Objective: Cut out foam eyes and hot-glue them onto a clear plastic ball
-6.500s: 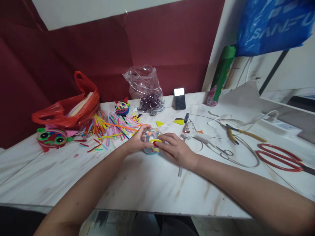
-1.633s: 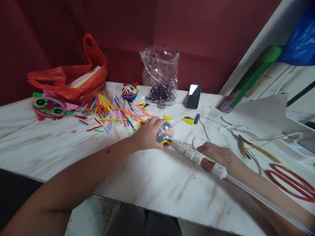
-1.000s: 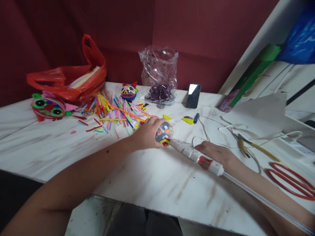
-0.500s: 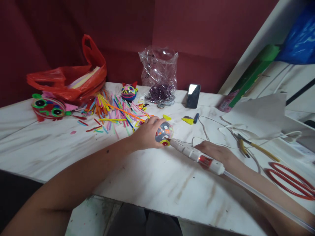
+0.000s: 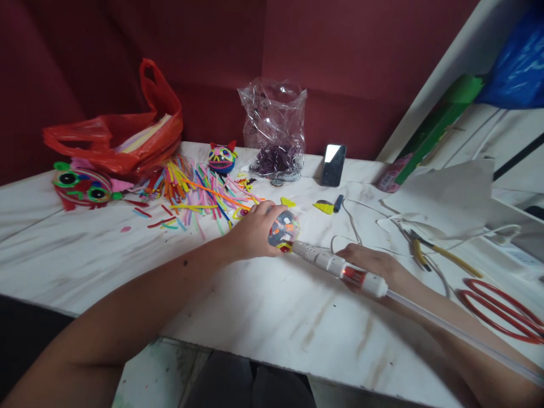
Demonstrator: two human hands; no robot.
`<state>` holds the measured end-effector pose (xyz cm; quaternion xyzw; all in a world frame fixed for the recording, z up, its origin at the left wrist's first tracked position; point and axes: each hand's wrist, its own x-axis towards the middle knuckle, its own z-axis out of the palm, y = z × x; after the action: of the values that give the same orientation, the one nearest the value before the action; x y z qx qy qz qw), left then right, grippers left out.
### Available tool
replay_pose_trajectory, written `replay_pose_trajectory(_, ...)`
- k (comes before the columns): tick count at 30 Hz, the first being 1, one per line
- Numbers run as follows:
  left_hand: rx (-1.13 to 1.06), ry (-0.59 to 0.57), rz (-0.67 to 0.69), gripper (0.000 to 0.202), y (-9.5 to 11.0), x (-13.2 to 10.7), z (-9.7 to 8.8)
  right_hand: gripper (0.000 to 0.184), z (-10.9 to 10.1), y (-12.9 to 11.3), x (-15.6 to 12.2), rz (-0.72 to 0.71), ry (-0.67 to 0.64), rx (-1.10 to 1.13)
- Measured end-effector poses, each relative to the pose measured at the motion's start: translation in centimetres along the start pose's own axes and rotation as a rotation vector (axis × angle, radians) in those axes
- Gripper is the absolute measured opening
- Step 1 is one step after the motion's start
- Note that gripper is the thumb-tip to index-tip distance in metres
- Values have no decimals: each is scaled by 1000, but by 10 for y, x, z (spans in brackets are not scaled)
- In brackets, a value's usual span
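Note:
My left hand (image 5: 254, 231) is closed around the side of a grey ball (image 5: 283, 228) with orange and white patches. A yellow and red eye-like piece (image 5: 284, 247) sits low on the ball. In my right hand (image 5: 368, 260) is a white hot glue gun (image 5: 327, 262), its nozzle tip at the ball beside that piece. A small red-orange light glows on the gun, and a long clear glue stick (image 5: 459, 334) runs out of its back end. The fingers of my right hand are partly hidden behind the gun.
Colourful pipe cleaners (image 5: 204, 187) lie left of centre, by a red plastic bag (image 5: 114, 139) and two decorated animal figures (image 5: 83, 187). Farther back are a clear bag (image 5: 276, 136) and a phone (image 5: 332, 165). Pliers (image 5: 446, 258), red-handled scissors (image 5: 501, 309) and a cord (image 5: 352, 221) lie right.
Almost nothing differs. The view has shifted very slightly; the glue gun's tip stays at the ball, and both hands keep their hold.

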<state>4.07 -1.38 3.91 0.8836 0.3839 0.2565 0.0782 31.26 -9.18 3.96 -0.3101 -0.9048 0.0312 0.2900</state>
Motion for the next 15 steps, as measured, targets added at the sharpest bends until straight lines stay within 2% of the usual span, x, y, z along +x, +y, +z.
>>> replay_pose_trajectory(10, 22, 3, 14, 85, 2, -1, 1, 13, 1, 3, -2, -4, 21, 24)
replay_pose_trajectory(15, 32, 16, 27, 86, 1, -1, 3, 10, -1, 3, -1, -62, 13, 48)
